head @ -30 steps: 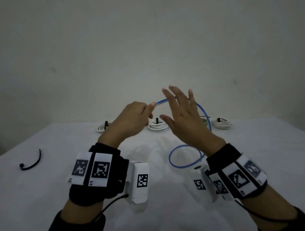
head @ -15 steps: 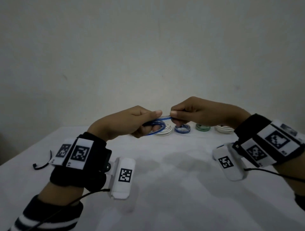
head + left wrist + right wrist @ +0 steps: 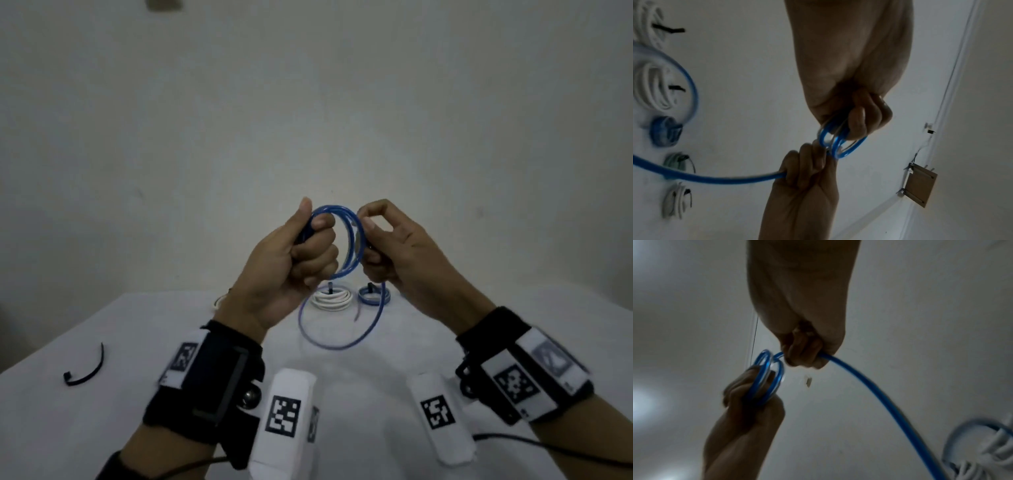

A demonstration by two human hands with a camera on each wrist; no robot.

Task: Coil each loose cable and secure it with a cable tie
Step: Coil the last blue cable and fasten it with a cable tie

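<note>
Both hands hold a blue cable [image 3: 353, 240] in the air above the white table [image 3: 102, 428]. My left hand [image 3: 308, 246] grips the left side of a small coil of about three turns, fingers curled round it, thumb up. My right hand [image 3: 378, 236] pinches the coil's right side between thumb and fingers. The rest of the cable [image 3: 342, 346] hangs below in one wide loop. The left wrist view shows the coil [image 3: 840, 146] between my left fingers [image 3: 865, 120] and right hand [image 3: 807, 170]. In the right wrist view the cable [image 3: 869, 386] trails down from my right hand [image 3: 807, 353].
A loose black cable tie [image 3: 85, 370] lies on the table at the left. Tied coils stand in a row at the table's far edge: a white coil [image 3: 330, 298], a blue coil [image 3: 373, 296], and in the left wrist view a green coil [image 3: 676, 162] too.
The hands have come up and closer to me, and the coil now stands upright between them. One wide loop of the cable has dropped below the hands.
</note>
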